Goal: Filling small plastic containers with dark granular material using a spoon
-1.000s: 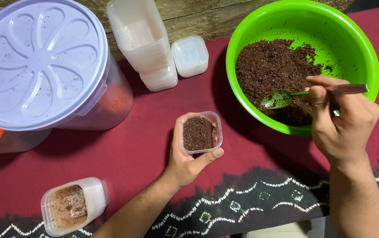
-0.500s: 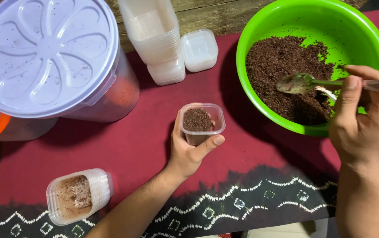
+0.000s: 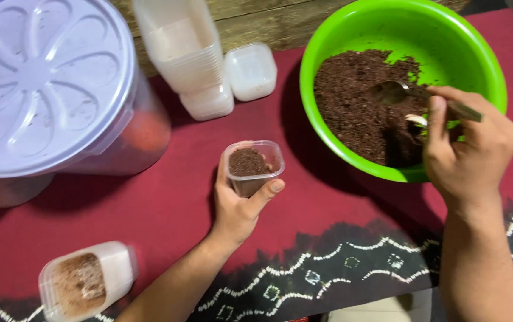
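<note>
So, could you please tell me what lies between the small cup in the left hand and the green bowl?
In the head view, only bare red cloth lies between the small cup and the green bowl.

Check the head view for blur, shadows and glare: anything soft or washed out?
Head view: sharp overall, the right hand and spoon slightly soft; the green bowl casts a dark shadow on the red cloth; no harsh glare, only a mild sheen on the pale lid.
</note>
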